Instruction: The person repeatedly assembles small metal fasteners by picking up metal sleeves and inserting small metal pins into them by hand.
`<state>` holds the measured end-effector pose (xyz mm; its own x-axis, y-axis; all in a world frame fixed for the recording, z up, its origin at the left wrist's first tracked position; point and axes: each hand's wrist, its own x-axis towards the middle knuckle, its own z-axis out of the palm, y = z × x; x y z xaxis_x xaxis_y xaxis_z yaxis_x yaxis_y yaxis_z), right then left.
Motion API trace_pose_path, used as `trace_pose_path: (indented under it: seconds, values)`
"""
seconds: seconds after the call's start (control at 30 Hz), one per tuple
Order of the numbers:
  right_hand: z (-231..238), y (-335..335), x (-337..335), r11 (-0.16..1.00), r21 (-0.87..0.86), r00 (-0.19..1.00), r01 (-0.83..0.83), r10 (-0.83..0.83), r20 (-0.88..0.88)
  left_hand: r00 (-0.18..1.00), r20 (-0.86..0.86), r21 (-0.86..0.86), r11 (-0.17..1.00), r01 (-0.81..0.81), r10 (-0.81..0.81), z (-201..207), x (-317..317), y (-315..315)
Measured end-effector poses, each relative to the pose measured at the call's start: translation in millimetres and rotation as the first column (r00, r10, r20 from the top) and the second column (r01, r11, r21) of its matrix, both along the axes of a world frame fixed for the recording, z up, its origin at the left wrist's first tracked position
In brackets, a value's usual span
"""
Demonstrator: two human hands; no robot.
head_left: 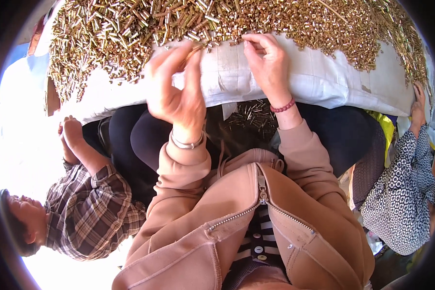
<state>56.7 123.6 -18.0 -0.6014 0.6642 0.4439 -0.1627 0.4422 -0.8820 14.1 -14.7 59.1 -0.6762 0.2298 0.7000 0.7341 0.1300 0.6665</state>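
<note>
A pile of brass-coloured metal pieces covers the far part of a white cloth-covered surface (227, 72). Slender tube-like pieces (106, 38) lie at the left, and much shorter ones (324, 29) at the right. At the pile's near edge, my left hand (176, 89) is bent, its thumb and fingers drawn together. It is smeared by motion, with a golden glint between the tips. My right hand (269, 63) pinches thumb and forefinger beside the short pieces; whatever is in the pinch is too small to make out.
Below the cloth's edge, between my knees, more slim metal pieces (251, 116) lie in a dark place. A person in a checked shirt (89, 212) sits at the left. At the right, another person's patterned sleeve (401, 174) reaches up, a hand (418, 104) at the cloth's edge.
</note>
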Motion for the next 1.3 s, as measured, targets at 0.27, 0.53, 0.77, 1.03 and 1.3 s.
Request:
trace_pose_path:
  seconds: [0.27, 0.53, 0.77, 1.03, 1.3]
  values:
    - [1.2, -0.2, -2.5, 0.998, 0.064, 0.999, -0.001, -0.002, 0.046, 0.997, 0.065, -0.374, 0.927, -0.006, 0.032, -86.6, -14.8, 10.5]
    - [0.2, 3.1, -1.9, 1.0, 0.013, 1.0, -0.002, 0.002, 0.015, 0.851, 0.503, -0.049, 0.979, 0.2, -0.149, -69.7, -13.9, 14.3]
    - [-0.8, 1.9, 1.4, 0.999, -0.044, 1.0, -0.014, 0.013, -0.017, 0.779, 0.506, -0.05, 0.889, 0.455, -0.37, -49.6, -12.9, -2.8]
    - [-6.4, 5.2, 7.2, 0.999, -0.035, 0.999, -0.01, 0.008, -0.036, 0.827, 0.044, -0.406, 0.766, -0.498, 0.561, -56.2, -58.9, -24.7]
    - [-5.7, 7.8, 7.2, 0.999, -0.013, 0.999, -0.042, 0.042, -0.025, 0.808, 0.053, -0.544, 0.695, -0.469, 0.587, -66.1, -66.5, -15.3]
